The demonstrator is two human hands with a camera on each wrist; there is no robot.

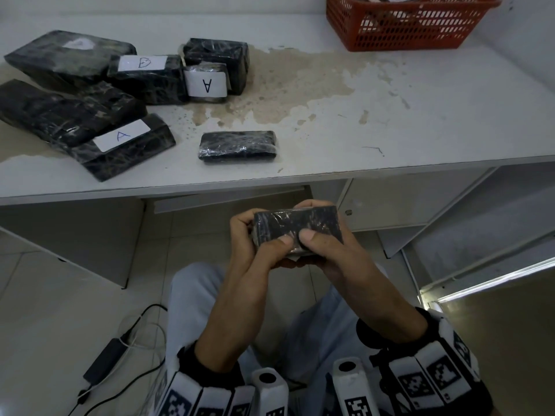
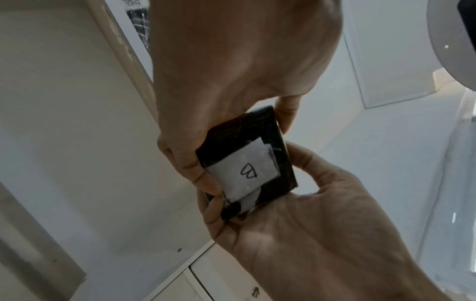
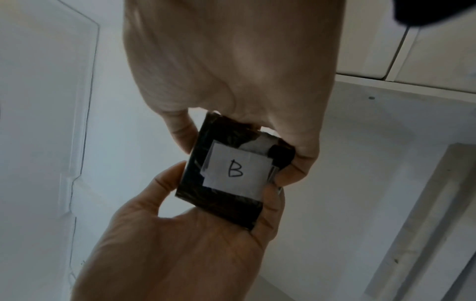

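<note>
Holding: you grip the black wrapped packet (image 1: 295, 226) in both hands, below the front edge of the worktop (image 1: 390, 115), over your lap.
Left hand (image 1: 255, 244): fingers curled round the packet's left end, thumb on top.
Right hand (image 1: 330, 250): curled round its right end, thumbs side by side.
Label (image 3: 235, 171): white, marked B, on the packet's underside.
Worktop: a second packet (image 1: 237, 146) near the front edge; red basket (image 1: 405, 25) at the far right corner.

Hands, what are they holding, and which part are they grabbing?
A black wrapped packet with a label marked B. The left hand grips its left end, the right hand its right end, thumbs on the unlabelled face.
</note>
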